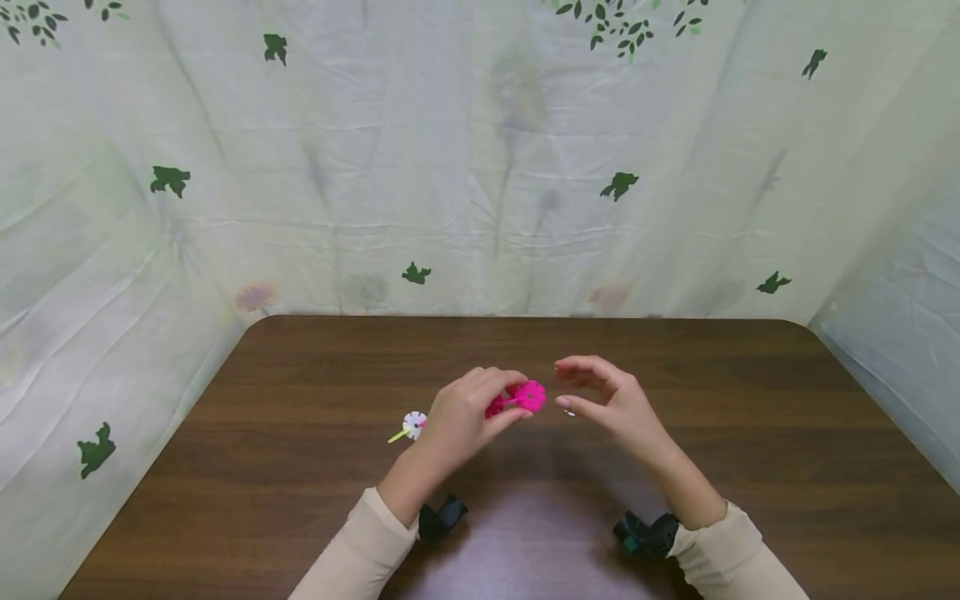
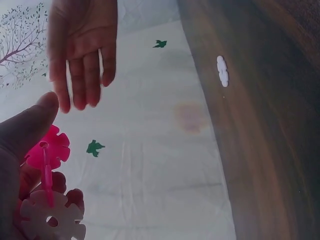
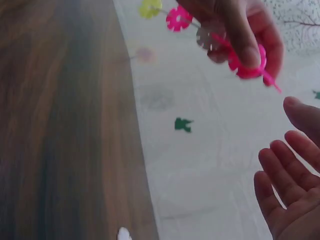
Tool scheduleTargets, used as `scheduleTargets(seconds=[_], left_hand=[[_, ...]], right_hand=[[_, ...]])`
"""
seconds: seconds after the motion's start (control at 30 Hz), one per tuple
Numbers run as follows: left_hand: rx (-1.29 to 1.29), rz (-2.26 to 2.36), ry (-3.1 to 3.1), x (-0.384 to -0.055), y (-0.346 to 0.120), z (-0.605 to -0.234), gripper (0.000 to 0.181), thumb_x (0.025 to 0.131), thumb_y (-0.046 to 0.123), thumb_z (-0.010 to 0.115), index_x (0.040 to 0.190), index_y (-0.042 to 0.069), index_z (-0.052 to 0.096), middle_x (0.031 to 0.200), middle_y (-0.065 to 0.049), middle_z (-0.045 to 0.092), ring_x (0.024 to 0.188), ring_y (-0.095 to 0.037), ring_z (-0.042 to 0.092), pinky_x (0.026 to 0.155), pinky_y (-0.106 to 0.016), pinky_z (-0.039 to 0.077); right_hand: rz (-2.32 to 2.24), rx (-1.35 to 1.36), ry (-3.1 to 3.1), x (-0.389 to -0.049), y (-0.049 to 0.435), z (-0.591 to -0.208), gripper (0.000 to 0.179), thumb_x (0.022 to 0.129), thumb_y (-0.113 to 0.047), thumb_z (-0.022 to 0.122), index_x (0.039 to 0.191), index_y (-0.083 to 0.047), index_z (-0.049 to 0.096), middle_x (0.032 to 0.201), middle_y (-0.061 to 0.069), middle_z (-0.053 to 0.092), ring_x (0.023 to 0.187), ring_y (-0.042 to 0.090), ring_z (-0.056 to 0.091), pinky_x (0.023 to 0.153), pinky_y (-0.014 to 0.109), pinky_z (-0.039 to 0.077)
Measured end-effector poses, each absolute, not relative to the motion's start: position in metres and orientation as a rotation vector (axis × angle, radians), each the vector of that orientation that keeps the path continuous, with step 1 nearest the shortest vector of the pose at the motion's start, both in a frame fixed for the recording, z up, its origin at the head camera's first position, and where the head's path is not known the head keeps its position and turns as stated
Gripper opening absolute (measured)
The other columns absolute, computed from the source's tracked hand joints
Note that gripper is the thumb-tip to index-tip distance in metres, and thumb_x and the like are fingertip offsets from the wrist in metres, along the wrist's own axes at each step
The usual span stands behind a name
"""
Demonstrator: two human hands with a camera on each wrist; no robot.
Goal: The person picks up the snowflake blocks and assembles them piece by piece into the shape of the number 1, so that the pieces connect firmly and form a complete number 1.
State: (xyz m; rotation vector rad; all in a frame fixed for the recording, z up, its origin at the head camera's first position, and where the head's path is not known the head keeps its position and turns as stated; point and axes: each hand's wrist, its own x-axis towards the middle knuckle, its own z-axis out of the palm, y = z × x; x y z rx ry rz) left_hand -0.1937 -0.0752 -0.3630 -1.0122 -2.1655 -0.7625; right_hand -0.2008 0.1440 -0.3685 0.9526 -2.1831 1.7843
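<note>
My left hand (image 1: 459, 414) pinches a chain of notched, flower-shaped plastic discs between thumb and fingers. At the chain's near end is a bright pink disc (image 3: 247, 64), with another pink piece seen edge-on (image 3: 272, 83) slotted into it. Further along come a white disc (image 3: 205, 37), a second pink disc (image 3: 178, 18) and a yellow disc (image 3: 150, 8). To the right of the chain, my right hand (image 1: 611, 404) is apart from it, fingers spread and slightly bent, holding nothing. A loose white disc (image 2: 222, 71) lies on the table; in the head view the right thumb partly hides it.
A brown wooden table (image 1: 300, 467) lies beneath both hands. Behind it hangs a pale curtain (image 1: 450, 167) with green bird and leaf prints. Dark wrist-worn devices, one on the left (image 1: 442, 518) and one on the right (image 1: 645, 533), sit at the sleeve cuffs.
</note>
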Motion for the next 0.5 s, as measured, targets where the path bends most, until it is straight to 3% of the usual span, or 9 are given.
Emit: scheduleTargets(seconds=[0.13, 0.2, 0.37, 0.5], left_hand=[[-0.995, -0.767, -2.171, -0.194, -0.077, -0.362, 0.036, 0.068, 0.022, 0.079, 0.098, 0.009, 0.064, 0.084, 0.002, 0.061, 0.072, -0.01, 0.051, 0.058, -0.018, 0.044], [-0.987, -0.763, -2.174, -0.195, -0.078, -0.361, 0.037, 0.068, 0.023, 0.079, 0.098, 0.009, 0.064, 0.085, 0.002, 0.061, 0.073, -0.01, 0.051, 0.058, -0.018, 0.044], [-0.981, -0.762, -2.17, -0.195, -0.08, -0.361, 0.037, 0.068, 0.024, 0.079, 0.098, 0.009, 0.064, 0.086, 0.002, 0.062, 0.074, -0.01, 0.052, 0.058, -0.018, 0.045], [-0.98, -0.777, -2.158, -0.196, -0.08, -0.361, 0.037, 0.067, 0.023, 0.08, 0.097, 0.008, 0.064, 0.086, 0.002, 0.062, 0.073, -0.011, 0.052, 0.057, -0.017, 0.044]], right_hand=[[1.666, 0.886, -2.249, -0.201, 0.148, -0.363, 0.042, 0.072, 0.01, 0.069, 0.112, 0.006, 0.054, 0.106, 0.012, 0.057, 0.096, 0.017, 0.055, 0.082, 0.028, 0.044], [1.622, 0.843, -2.301, -0.201, 0.149, -0.363, 0.044, 0.072, 0.008, 0.07, 0.113, 0.005, 0.054, 0.108, 0.014, 0.057, 0.097, 0.019, 0.055, 0.084, 0.033, 0.044], [1.579, 0.718, -2.458, -0.216, 0.158, -0.385, 0.046, 0.075, -0.009, 0.072, 0.117, -0.003, 0.054, 0.114, 0.011, 0.055, 0.103, 0.027, 0.051, 0.087, 0.047, 0.04], [1.543, 0.655, -2.545, -0.228, 0.165, -0.407, 0.049, 0.076, -0.016, 0.073, 0.119, -0.004, 0.053, 0.117, 0.012, 0.054, 0.105, 0.03, 0.049, 0.086, 0.046, 0.04]])
